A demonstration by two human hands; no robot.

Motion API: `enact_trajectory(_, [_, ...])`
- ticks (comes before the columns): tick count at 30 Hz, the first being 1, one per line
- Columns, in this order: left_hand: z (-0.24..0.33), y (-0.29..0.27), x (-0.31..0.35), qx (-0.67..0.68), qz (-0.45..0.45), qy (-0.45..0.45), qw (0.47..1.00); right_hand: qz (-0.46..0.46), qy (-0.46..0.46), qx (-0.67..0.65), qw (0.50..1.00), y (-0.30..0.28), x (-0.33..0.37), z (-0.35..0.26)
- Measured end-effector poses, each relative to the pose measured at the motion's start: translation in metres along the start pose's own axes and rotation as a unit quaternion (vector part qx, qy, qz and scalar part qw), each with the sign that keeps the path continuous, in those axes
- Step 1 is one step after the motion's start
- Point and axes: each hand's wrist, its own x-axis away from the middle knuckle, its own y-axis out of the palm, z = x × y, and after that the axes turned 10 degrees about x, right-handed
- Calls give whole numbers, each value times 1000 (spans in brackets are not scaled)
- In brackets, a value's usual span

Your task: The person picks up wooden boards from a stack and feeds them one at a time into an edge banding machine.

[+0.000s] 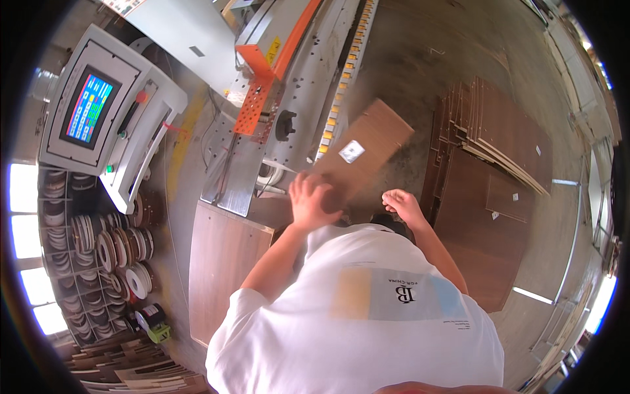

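Note:
A brown wood-grain board (377,141) with a white label extends away in front of me, its far edges blurred. My left hand (312,201) grips the board's near left corner, the thumb side lying against its face. To the right and apart from the board is my right hand (403,204), its fingers curled closed with nothing showing in them. Just left of the board runs the machine's feed track (344,79) with yellow pads. A larger brown panel (230,262) sits beside my left forearm.
Brown panels are stacked (505,131) at the right, some labelled. An orange bracket (256,98) and a black knob (285,125) stand on the machine. A control console (105,111) with a lit screen is at far left, above racks of edging rolls (125,249).

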Motion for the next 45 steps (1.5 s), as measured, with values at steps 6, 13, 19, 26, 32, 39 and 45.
enact_trajectory(6, [-67,-43,37,-82,85,-130,984,29,77,135,987,-13,0,41])
enact_trajectory(13, [-138,-84,67,-128,119,-186,967,61,122,133,982,-37,-1,100])
enact_trajectory(19, [-166,-88,58,-222,127,-199,946,85,129,177,972,-50,6,145])
enact_trajectory(26, [-174,-69,29,-249,95,-235,935,113,161,223,955,-55,34,170])
enact_trajectory(32, [-199,-48,-21,-264,89,-233,932,119,205,143,961,-50,60,162])
enact_trajectory(39, [-177,-12,-84,-238,109,-192,946,130,199,67,969,-52,67,170])
enact_trajectory(45, [-113,47,-98,-55,-46,-72,995,223,206,93,948,-65,87,223])
